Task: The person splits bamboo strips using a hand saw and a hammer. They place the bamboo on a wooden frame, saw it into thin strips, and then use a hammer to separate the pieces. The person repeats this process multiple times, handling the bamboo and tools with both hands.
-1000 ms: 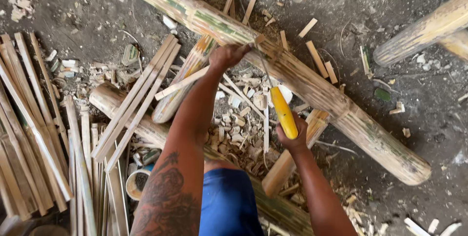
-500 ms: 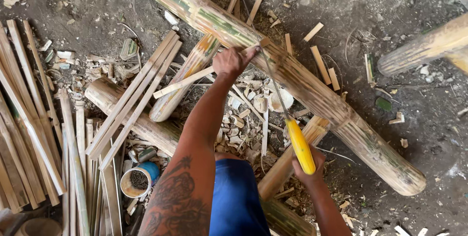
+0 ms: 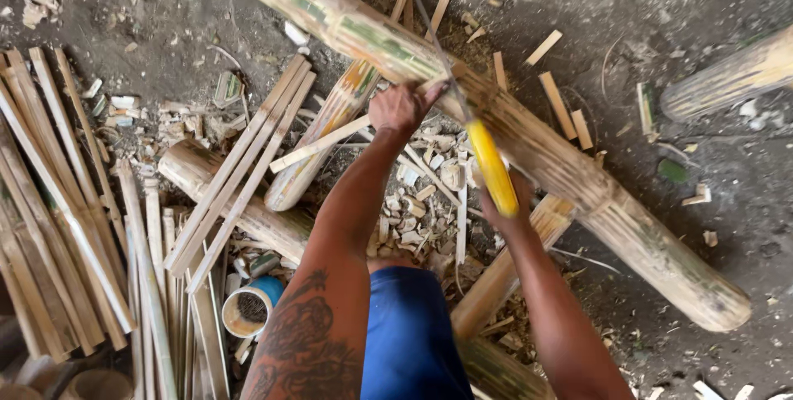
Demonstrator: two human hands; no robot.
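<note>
A: Status at that frame, left to right?

B: Far left, a stack of split strips (image 3: 49, 202) lay flat on the ground (image 3: 149, 12), roughly parallel. Looked like finished output, a good number of them.

A: Next?

B: More strips (image 3: 239, 160) leaned across a short log (image 3: 206, 181). Near the knee, a cut bamboo cup (image 3: 248, 311) with a blue band. Chips (image 3: 413, 202) piled in the middle, so plenty of trimming was already behind this.

A: Hands?

B: Left hand (image 3: 402, 108) was out front, fingers (image 3: 417, 103) curled shut around the end of one thin strip (image 3: 330, 140), pressing it by the big pole (image 3: 529, 144). Right hand (image 3: 505, 202) had its fingers wrapped around the yellow handle (image 3: 491, 167) of a long knife; the blade (image 3: 429, 28) ran up and away over the pole, blurred.

A: Blade in the wood?

B: Couldn't tell. It crossed the pole near the left hand, contact point hidden.

A: The work piece itself?

B: The strip sat between the hands, one end in the left grip, the rest pointing left toward the striped half-pole (image 3: 326, 136).

A: What was left?

B: My read: well under way, not done. The big pole was whole, another pole (image 3: 727, 78) lay untouched at the far right, plus a split piece (image 3: 504, 276) under the right arm.
</note>
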